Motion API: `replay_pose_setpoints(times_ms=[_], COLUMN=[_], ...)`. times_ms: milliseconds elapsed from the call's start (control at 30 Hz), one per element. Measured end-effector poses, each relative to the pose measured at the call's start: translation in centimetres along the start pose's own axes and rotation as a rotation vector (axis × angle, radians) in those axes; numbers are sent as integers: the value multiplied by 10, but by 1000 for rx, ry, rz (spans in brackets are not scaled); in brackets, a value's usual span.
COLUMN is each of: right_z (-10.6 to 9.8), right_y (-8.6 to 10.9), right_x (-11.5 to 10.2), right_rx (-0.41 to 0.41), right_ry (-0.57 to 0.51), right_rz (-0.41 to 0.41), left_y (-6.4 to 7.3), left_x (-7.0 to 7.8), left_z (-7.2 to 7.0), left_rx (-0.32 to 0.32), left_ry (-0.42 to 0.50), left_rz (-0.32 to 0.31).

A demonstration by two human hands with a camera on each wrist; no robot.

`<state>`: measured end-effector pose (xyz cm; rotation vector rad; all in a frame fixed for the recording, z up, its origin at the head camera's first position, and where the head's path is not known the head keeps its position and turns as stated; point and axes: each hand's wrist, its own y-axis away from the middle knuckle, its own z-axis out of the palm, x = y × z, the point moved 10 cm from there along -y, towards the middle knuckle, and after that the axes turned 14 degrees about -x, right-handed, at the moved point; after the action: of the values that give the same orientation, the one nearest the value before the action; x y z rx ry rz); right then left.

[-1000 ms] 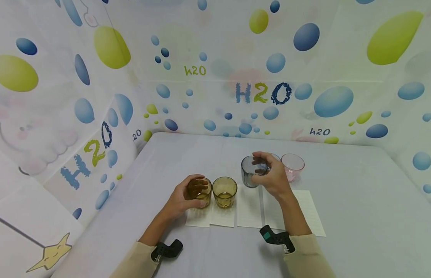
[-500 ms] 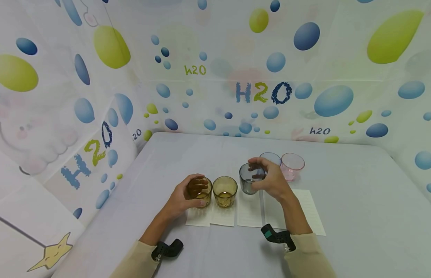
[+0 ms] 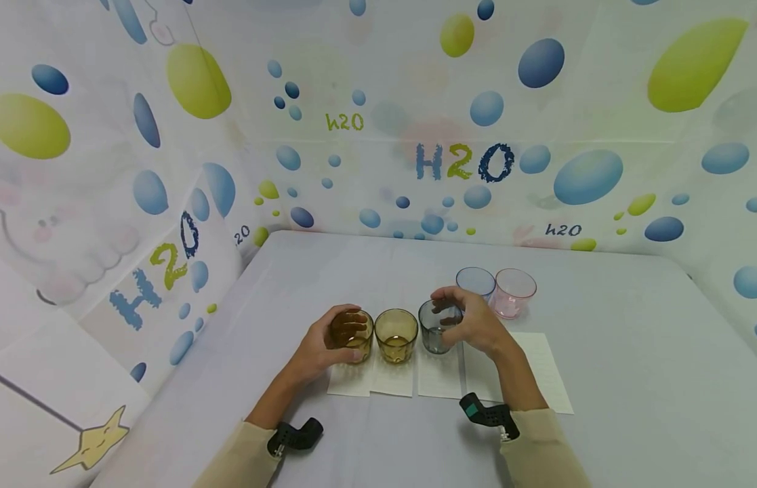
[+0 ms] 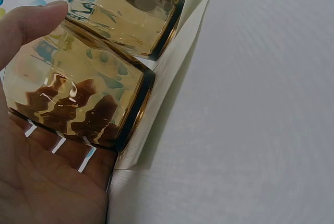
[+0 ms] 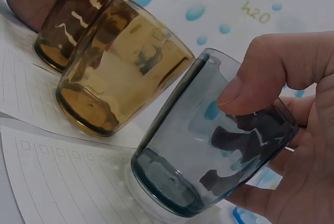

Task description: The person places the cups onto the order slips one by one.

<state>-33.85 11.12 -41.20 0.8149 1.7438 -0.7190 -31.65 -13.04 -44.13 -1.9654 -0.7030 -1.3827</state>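
Observation:
My left hand (image 3: 320, 349) grips an amber drinking glass (image 4: 78, 83) at the left end of a row, thumb in front and fingers behind. Against it stands a second amber glass (image 3: 396, 337), upright on the paper slips. In my right hand (image 3: 478, 322) is a smoky grey glass (image 5: 209, 135), thumb on the near side and fingers seen through the glass. Its rim meets the second amber glass's rim in the right wrist view, and its base is close over a lined paper slip (image 5: 57, 182).
Behind my right hand stand a clear glass with a blue rim (image 3: 472, 279) and a pink glass (image 3: 515, 291). Several lined paper slips (image 3: 438, 379) lie side by side on the white tablecloth (image 3: 628, 352). A patterned sheet (image 3: 378, 129) rises behind the table.
My right hand has brought the grey glass toward me, slightly left and down, beside the second amber glass. The blue-rimmed glass has come into fuller view. My left hand has stayed put.

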Motion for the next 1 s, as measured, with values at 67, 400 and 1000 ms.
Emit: replay_pose_setpoints(times_ms=[67, 400, 1000], right_z=[0, 4, 12], right_y=[0, 0, 0], right_x=[1, 2, 17], right_rx=[-7, -55, -142], right_ry=[-7, -50, -137], right_rz=[-7, -20, 55], left_y=[0, -1, 0], left_x=[0, 5, 2], left_z=[0, 2, 1], left_rx=[-1, -8, -1], left_ry=[0, 37, 27], left_rz=[-1, 28, 10])
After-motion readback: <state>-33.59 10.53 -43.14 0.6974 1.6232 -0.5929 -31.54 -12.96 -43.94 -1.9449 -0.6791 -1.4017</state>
